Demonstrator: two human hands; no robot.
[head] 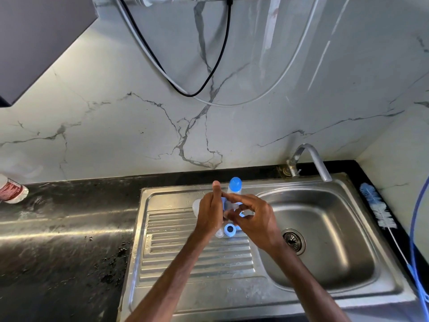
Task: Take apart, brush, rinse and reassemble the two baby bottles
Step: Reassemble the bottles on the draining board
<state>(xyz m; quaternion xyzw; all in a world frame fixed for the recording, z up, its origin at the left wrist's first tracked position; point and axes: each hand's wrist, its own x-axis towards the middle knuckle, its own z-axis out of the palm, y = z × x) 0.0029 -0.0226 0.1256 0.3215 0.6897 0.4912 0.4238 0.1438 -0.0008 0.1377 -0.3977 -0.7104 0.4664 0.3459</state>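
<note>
A bottle part (225, 204) sits between the fingers (234, 199), above the draining board (176, 228). A capped baby bottle (235, 185) stands just behind the fingers and a collar ring (230, 229) lies just before them. The basin (325, 228) lies to their right, with a bottle brush (377, 206) beyond it.

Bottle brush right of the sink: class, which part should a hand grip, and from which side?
Probably grip the bottle brush by its thin stem below the bristles. It lies flat on the narrow counter strip, a wall close on its right, so come from above, sink side.

No text is legible; the plastic bottle (22, 194) bears a blurred red label (9, 190).
</note>
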